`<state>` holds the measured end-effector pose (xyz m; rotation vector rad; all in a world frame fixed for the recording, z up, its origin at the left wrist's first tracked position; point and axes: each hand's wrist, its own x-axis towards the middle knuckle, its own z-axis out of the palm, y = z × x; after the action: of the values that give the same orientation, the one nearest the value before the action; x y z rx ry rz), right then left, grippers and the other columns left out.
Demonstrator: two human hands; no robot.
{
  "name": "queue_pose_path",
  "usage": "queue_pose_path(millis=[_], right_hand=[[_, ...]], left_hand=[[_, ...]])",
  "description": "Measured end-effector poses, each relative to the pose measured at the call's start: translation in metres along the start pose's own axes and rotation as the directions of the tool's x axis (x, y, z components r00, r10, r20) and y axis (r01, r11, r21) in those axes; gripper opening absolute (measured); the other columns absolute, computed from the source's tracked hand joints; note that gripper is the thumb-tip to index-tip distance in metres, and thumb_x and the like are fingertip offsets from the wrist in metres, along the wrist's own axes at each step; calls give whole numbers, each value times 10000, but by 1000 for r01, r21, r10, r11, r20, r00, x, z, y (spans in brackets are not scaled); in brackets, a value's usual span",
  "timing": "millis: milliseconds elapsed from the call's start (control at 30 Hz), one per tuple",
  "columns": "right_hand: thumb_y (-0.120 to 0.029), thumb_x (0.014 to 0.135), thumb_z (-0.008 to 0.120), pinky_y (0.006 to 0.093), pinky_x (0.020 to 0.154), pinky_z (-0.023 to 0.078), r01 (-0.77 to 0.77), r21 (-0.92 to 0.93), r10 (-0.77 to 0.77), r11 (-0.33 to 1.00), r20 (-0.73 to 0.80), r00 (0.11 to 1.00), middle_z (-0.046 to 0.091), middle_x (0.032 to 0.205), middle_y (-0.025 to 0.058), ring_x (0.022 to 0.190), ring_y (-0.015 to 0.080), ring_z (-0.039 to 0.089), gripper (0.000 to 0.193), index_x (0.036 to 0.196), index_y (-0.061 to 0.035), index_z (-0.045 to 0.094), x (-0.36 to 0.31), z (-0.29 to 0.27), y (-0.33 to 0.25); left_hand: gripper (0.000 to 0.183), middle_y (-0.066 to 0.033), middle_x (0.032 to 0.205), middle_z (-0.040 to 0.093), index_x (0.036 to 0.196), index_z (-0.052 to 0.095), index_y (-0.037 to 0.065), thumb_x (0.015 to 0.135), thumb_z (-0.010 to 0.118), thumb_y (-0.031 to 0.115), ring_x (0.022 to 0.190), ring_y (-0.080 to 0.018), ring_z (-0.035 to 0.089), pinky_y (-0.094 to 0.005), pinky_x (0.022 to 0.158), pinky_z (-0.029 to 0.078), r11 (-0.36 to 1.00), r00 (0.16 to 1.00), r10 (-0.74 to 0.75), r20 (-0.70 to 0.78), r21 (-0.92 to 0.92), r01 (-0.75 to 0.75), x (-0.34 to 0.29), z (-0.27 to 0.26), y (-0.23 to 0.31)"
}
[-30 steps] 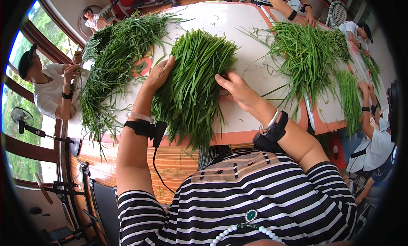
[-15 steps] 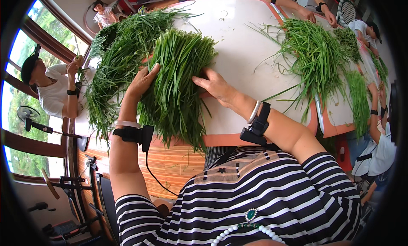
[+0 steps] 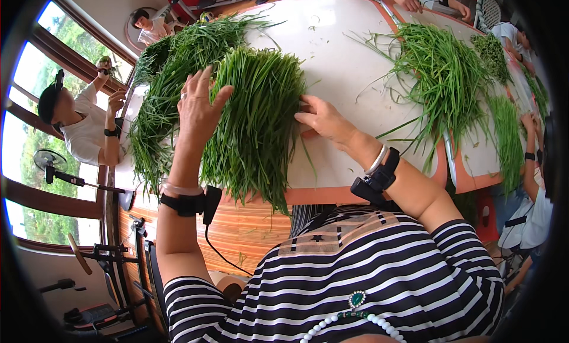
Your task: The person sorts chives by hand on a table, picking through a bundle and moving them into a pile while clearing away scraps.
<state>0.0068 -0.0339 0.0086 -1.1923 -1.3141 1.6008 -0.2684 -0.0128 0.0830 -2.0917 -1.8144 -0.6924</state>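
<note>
A thick, evenly laid pile of long, flat green leaves like garlic chives lies on the white table, its lower ends hanging over the near edge. My left hand is raised at the pile's left side, fingers spread and holding nothing. At the right side, my right hand rests with its fingertips against the leaves, thumb and forefinger apart. The fingertips are partly hidden by the leaves, but no grip on them shows. A looser heap of the same leaves lies just left of my left hand.
Another loose heap of green leaves lies at the right, with a neater bundle beyond it. Across the far right edge are a co-worker's hands. A person in a white shirt works at the left, near a small fan.
My left hand has come off the pile and lifted, its fingers opening out. My right hand has shifted slightly right, along with the pile's right edge, which now spreads wider.
</note>
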Motion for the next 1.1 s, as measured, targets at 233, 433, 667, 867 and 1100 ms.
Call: queue_pose_path(millis=[233, 433, 667, 867, 1100], right_hand=[[-150, 943, 552, 290, 751, 547, 163, -293, -92, 942, 239, 967, 619, 1163, 65, 977, 128, 596, 325, 1240, -23, 586, 22, -35, 12], [-136, 941, 547, 316, 836, 531, 40, 48, -49, 998, 195, 980, 527, 1367, 118, 1120, 201, 604, 477, 1391, -10, 454, -4, -54, 6], [-170, 984, 513, 360, 912, 521, 20, 63, -30, 998, 174, 984, 509, 1371, 144, 1149, 209, 577, 510, 1431, 40, 385, -10, -51, 7], [-187, 991, 533, 364, 948, 490, 54, 84, -71, 995, 225, 972, 535, 1349, 77, 1201, 187, 543, 464, 1407, -8, 433, -4, -24, 7], [-159, 971, 562, 356, 909, 507, 68, -7, -64, 998, 278, 959, 575, 1274, 41, 1143, 153, 557, 402, 1353, -49, 501, -3, -2, 3]], left_hand=[[370, -42, 1305, 580, 1225, 605, 146, 873, 657, 247, 1317, -207, 468, -477, 1089, 300, 739, 664, 673, 326, -245, -628, -38, -9, 130], [126, -68, 979, 663, 1034, 639, 123, 931, 608, 189, 991, -258, 627, -411, 948, 383, 809, 804, 575, 148, -248, -533, -11, 1, 109], [126, -120, 923, 675, 1014, 675, 40, 934, 627, 125, 852, -280, 676, -347, 707, 523, 844, 904, 427, -16, -350, -405, -35, -61, 85], [85, -103, 858, 659, 949, 685, 6, 873, 682, 44, 775, -189, 649, -283, 650, 516, 861, 990, 9, 139, -505, 63, -152, -71, 58], [177, -68, 1004, 505, 877, 659, 82, 747, 763, 140, 950, -265, 505, -400, 801, 444, 932, 955, 270, 121, -282, -227, -202, -50, 95]])
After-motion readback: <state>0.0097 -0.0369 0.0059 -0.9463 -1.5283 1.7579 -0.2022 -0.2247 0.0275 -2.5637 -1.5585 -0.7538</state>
